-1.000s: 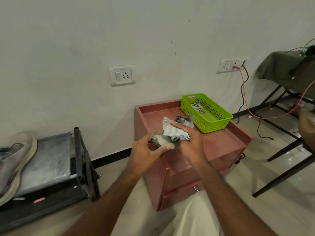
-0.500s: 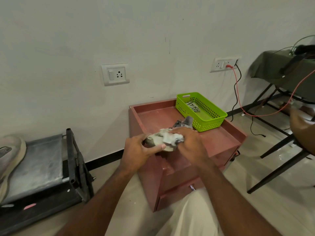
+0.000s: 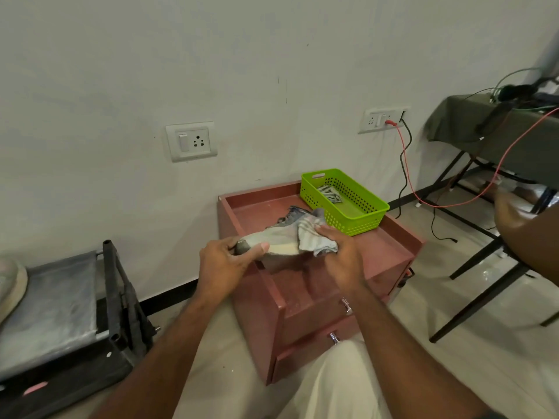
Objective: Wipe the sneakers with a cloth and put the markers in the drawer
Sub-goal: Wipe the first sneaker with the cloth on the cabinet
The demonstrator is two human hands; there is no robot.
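Sneaker (image 3: 273, 241) is seen in pale grey-green with a cream sole edge and a darker grey toe; blue-grey is shown at its heel end. Cloth (image 3: 314, 243) is coloured off-white to light grey, with faint paler stripes. Cabinet (image 3: 393, 246) is finished in reddish-brown, with shiny silver knobs (image 3: 346, 306). Basket (image 3: 363, 216) is lime green, perforated with rows of small holes; a grey-and-white striped item (image 3: 329, 193) is seen inside it. Wall (image 3: 181, 71) is painted off-white, with a black skirting strip (image 3: 169, 300). Sockets (image 3: 191, 141) are white. One cable (image 3: 405, 176) is red, another black. Rack (image 3: 115, 300) is black, its top dull grey. Trousers (image 3: 332, 385) are cream. Table cover (image 3: 472, 125) is dark olive.
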